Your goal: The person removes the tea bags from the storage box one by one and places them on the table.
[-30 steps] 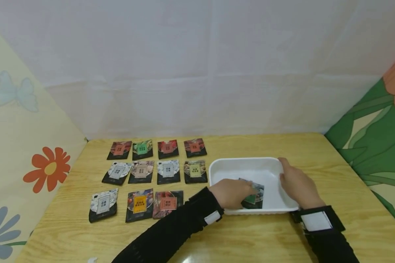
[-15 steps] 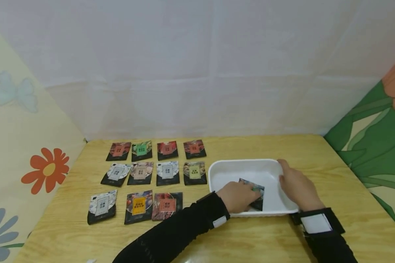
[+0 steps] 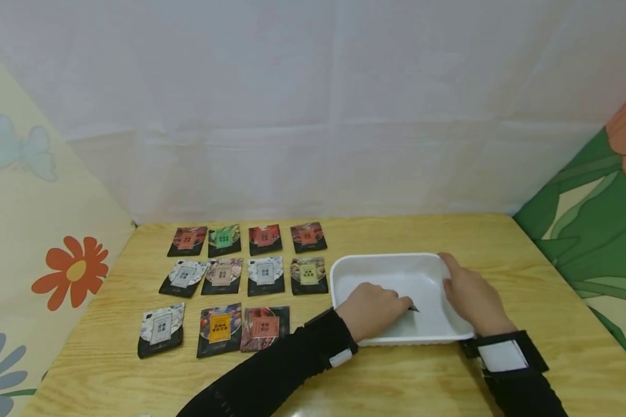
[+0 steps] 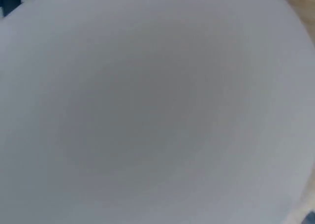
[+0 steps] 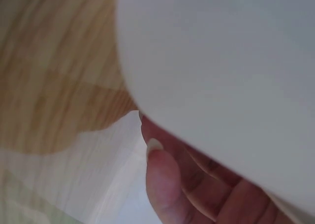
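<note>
A white plastic tray [image 3: 381, 263] stands on the wooden table, its smooth wall [image 5: 221, 81] filling much of the right wrist view. Inside it, my left hand [image 3: 374, 308] pinches a small dark sachet [image 3: 414, 308]. Only a tip of that sachet shows past the fingers; the hand covers the rest. The right-hand rim of the tray is gripped by my right hand [image 3: 472, 292], whose fingers [image 5: 165, 179] curl under the outer side. In the left wrist view, the blurred white tray surface [image 4: 157, 106] takes up nearly everything.
Left of the tray, several sachets lie flat in three rows, among them one with a green label [image 3: 224, 238], one with a yellow label [image 3: 220, 329] and a white-topped one [image 3: 162, 330]. A white cloth [image 3: 313, 116] hangs behind the table [image 3: 448, 382].
The sachet in the tray, with much of its face showing earlier, is now almost hidden behind my left hand, which has taken hold of it. My right hand keeps its grip on the tray.
</note>
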Demonstrator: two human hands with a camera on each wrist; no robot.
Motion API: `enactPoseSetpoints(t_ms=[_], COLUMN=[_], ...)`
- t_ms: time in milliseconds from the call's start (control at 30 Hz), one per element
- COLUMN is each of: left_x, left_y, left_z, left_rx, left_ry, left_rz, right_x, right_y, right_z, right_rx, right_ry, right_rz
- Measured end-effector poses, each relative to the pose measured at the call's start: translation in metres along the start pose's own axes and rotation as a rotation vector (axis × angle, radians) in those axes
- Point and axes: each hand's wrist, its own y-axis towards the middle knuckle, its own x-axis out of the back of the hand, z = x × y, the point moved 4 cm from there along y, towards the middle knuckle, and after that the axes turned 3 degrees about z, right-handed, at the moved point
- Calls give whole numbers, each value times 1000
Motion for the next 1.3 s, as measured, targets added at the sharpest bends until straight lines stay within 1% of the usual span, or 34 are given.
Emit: enactPoseSetpoints(t_ms=[167, 267, 333, 400, 467, 567, 633, 733, 833, 933, 1067, 1167, 1300], left_x=[16, 27, 35, 43, 50, 59, 62, 61, 54, 44, 30, 21, 13], left_y=[-12, -24, -35, -49, -65, -92, -108, -126, -139, -148, -153, -153, -151], left_z=[5, 9, 13, 18, 23, 30, 34, 37, 37, 36, 33, 29, 24], left_rx=[34, 41, 47, 71, 114, 207, 260, 319, 363, 390, 396, 388, 360], left_ry=[35, 39, 31, 6, -32, -90, -114, -129, -142, -160, -163, -148, -137], left_rz=[-46, -65, -81, -98, -110, -135, -152, -158, -126, -89, -51, -19, 3], right_x=[0, -1, -2, -2, -2, -2, -2, -1, -1, -1, -2, -3, -3], right_y=[-1, -1, -1, -2, -2, -2, -2, -2, -2, -1, 0, 1, 2], right_z=[-1, -2, -2, -2, -3, -3, -3, -4, -4, -4, -3, -3, -3], right_rx=[-9, 3, 8, 15, 13, 11, 10, 13, 10, 1, 2, 7, 1], right_ry=[1, 2, 4, 6, 10, 13, 12, 9, 12, 15, 12, 11, 10], right_rz=[4, -8, -12, -15, -6, 8, 12, 9, 11, 18, 16, 16, 21])
